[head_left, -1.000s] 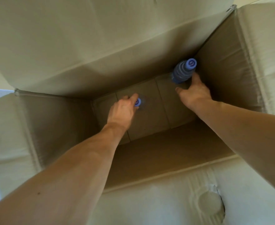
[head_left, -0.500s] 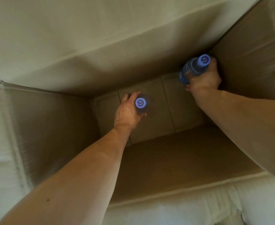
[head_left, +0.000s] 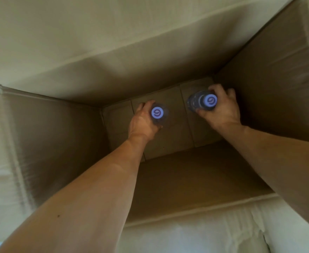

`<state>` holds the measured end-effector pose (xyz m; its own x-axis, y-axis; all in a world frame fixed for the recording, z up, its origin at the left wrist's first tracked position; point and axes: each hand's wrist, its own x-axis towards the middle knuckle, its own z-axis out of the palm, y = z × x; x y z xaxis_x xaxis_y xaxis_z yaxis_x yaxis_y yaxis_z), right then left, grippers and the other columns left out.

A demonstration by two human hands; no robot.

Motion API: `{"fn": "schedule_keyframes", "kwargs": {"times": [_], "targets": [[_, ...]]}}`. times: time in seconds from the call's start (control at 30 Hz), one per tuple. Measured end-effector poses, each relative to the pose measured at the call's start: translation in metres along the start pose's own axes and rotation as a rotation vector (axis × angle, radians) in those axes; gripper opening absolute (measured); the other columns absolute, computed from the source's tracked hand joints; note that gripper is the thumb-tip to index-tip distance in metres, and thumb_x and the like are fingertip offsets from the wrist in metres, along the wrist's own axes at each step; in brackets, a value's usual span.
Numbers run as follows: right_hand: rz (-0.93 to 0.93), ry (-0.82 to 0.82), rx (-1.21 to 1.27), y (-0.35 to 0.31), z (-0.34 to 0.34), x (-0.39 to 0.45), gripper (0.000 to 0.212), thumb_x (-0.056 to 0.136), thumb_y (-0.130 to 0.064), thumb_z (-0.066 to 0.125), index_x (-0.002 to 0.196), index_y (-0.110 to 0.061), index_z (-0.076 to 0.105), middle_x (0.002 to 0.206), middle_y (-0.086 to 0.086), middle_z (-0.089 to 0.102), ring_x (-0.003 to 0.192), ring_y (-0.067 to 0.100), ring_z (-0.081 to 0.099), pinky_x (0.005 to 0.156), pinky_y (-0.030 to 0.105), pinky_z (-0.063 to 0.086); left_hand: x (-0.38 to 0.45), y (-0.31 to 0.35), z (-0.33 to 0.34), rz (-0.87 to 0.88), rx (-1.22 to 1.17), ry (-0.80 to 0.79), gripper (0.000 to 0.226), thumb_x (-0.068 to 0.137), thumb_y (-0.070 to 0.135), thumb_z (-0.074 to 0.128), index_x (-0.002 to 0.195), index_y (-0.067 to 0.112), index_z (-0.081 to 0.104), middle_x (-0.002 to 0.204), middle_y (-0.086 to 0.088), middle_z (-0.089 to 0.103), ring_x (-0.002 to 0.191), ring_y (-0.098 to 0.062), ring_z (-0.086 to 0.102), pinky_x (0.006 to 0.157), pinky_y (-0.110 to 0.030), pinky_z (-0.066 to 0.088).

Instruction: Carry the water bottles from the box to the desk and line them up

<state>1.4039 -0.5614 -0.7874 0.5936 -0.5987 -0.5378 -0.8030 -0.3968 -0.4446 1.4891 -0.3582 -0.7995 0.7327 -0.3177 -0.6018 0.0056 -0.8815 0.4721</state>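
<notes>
A: Hands?
B: Both deep in the cardboard box (head_left: 259, 73). Left hand (head_left: 142, 123) curled round the left bottle (head_left: 158, 114), right hand (head_left: 221, 110) clamped on the right bottle (head_left: 203, 102) — one each, side by side, neither nearer.
A: Axis?
B: Caps face the camera, so both bottles stand roughly upright, long axis running straight up toward the opening. The right one leans slightly.
A: So the move?
B: Likely a straight lift along that axis — tall walls all round, right hand close to the right wall.
A: Surface? Desk?
B: Flat cardboard floor, no other bottles seen. Desk not in view.
</notes>
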Motion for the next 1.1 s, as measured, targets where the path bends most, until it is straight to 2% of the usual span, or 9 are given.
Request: {"fn": "schedule_keyframes", "kwargs": {"times": [0.17,0.27,0.4,0.5,0.6,0.67,0.77,0.9,1.1], "targets": [[0.002,-0.209,0.134,0.009,0.002,0.016,0.096,0.07,-0.002,0.086,0.15,-0.022,0.038,0.148,0.009,0.046,0.138,0.029,0.043,0.111,0.039,0.041,0.013,-0.007,0.008,-0.067,-0.089,-0.034,0.087,0.072,0.008,0.088,0.146,0.022,0.044,0.144,-0.006,0.05,0.132,-0.027,0.05,0.108,-0.043,0.048],[0.027,-0.201,0.233,0.011,0.006,0.023,0.089,0.07,0.002,0.085,0.146,-0.017,0.043,0.143,0.009,0.05,0.132,0.026,0.048,0.098,0.027,0.042,0.02,-0.013,0.013,-0.079,-0.188,-0.092,0.086,0.069,0.004,0.088,0.142,0.02,0.047,0.137,-0.006,0.055,0.129,-0.025,0.053,0.106,-0.042,0.049],[0.098,-0.246,0.505,0.01,0.0,0.02,0.082,0.068,-0.001,0.086,0.139,-0.017,0.05,0.125,-0.005,0.057,0.113,0.009,0.053,0.082,0.016,0.045,0.027,-0.012,0.007,-0.134,-0.414,-0.116,0.081,0.063,-0.002,0.091,0.133,0.012,0.054,0.123,-0.002,0.061,0.119,-0.021,0.059,0.092,-0.02,0.043],[0.166,-0.394,0.635,0.01,-0.007,0.013,0.075,0.069,-0.001,0.084,0.134,-0.024,0.052,0.127,-0.007,0.061,0.12,0.013,0.056,0.1,0.029,0.047,0.022,-0.008,-0.005,-0.187,-0.492,-0.16,0.072,0.062,0.012,0.094,0.122,0.028,0.057,0.118,0.011,0.064,0.111,-0.011,0.059,0.093,-0.026,0.044],[0.19,-0.526,0.7,0.006,-0.017,0.002,0.061,0.073,0.001,0.078,0.123,-0.028,0.059,0.126,-0.004,0.066,0.124,0.018,0.056,0.113,0.044,0.038,0.005,-0.005,-0.02,-0.191,-0.587,-0.246,0.061,0.064,0.014,0.09,0.115,0.032,0.061,0.116,0.009,0.069,0.111,-0.012,0.062,0.1,-0.037,0.047],[0.195,-0.581,0.743,0.001,-0.025,-0.006,0.05,0.075,-0.001,0.076,0.113,-0.031,0.063,0.117,-0.005,0.072,0.118,0.017,0.062,0.11,0.044,0.039,-0.01,0.002,-0.031,-0.185,-0.643,-0.313,0.057,0.064,0.018,0.088,0.113,0.033,0.063,0.115,0.005,0.072,0.109,-0.016,0.065,0.1,-0.041,0.049],[0.183,-0.618,0.817,-0.01,-0.036,-0.022,0.042,0.073,-0.009,0.078,0.107,-0.03,0.065,0.099,-0.007,0.077,0.096,0.011,0.072,0.092,0.037,0.046,-0.031,0.011,-0.045,-0.201,-0.698,-0.354,0.058,0.06,0.034,0.084,0.115,0.031,0.065,0.111,0.003,0.075,0.106,-0.021,0.069,0.095,-0.045,0.053],[0.206,-0.707,0.893,-0.024,-0.05,-0.048,0.07,0.067,-0.027,0.083,0.131,-0.019,0.058,0.12,0.008,0.072,0.114,0.027,0.068,0.098,0.045,0.05,-0.058,0.024,-0.061,-0.228,-0.814,-0.364,0.056,0.066,0.045,0.083,0.118,0.034,0.066,0.108,0.002,0.077,0.104,-0.021,0.072,0.095,-0.048,0.055],[0.23,-0.711,0.885,-0.049,-0.072,-0.083,0.064,0.074,-0.044,0.082,0.13,-0.023,0.06,0.119,0.01,0.072,0.111,0.03,0.069,0.101,0.052,0.051,-0.097,0.058,-0.084,-0.249,-1.004,-0.36,0.05,0.083,0.047,0.076,0.124,0.023,0.06,0.107,-0.006,0.077,0.099,-0.025,0.075,0.083,-0.041,0.061]]}}
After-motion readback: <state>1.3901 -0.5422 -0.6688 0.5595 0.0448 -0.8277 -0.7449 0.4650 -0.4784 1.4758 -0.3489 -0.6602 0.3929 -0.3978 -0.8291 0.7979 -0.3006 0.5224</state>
